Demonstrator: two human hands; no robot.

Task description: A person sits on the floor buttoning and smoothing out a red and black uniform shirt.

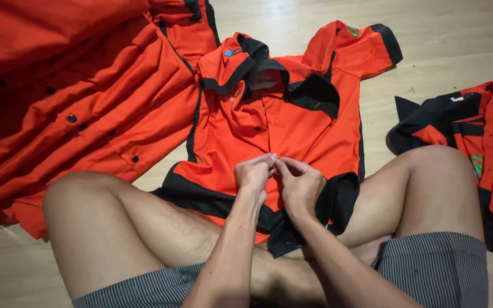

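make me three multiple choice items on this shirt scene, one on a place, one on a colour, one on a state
1. Where do the left hand and right hand meet?
A. on the centre front of the middle shirt
B. on the shirt pile at far left
C. on the bare floor

2. What colour is the trim on the middle shirt's collar?
A. white
B. black
C. yellow

3. How does the middle shirt lie?
A. folded into a neat square
B. hanging from a hook
C. spread flat, front up, its hem across the person's crossed legs

Answers: 1 A, both hands pinch together at the shirt's front strip. 2 B, the collar edges are black against orange. 3 C, sleeves and collar lie open on the floor.
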